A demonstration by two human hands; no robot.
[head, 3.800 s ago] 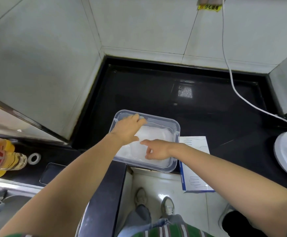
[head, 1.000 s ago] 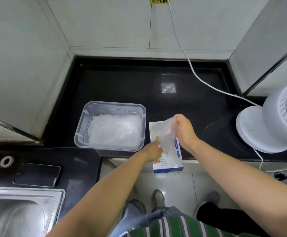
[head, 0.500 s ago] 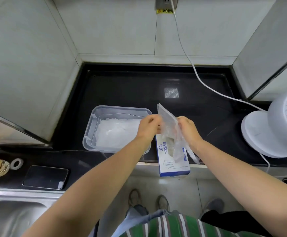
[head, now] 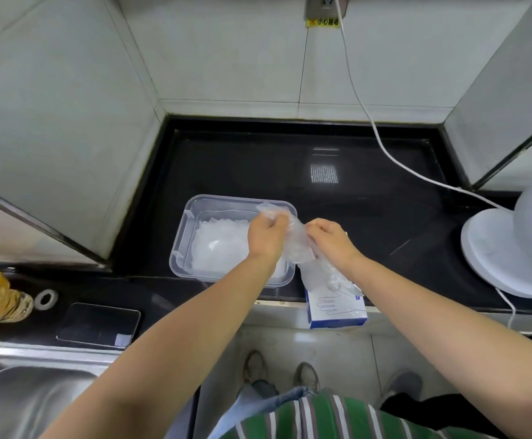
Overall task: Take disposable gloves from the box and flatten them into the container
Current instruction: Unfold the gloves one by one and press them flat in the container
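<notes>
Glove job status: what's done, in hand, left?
Done: a flat stack of gloves lies in the container. In hand: left hand and right hand grip one clear glove by the container's right edge. Left: lay it in, flatten it; what remains in the box isn't visible.

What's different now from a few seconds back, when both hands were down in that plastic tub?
Both hands left the container, pulled one clear glove from the box, and the left hand and right hand now hold it, carried left over the container's right edge. Container, flattened pile and box stayed put.
</notes>
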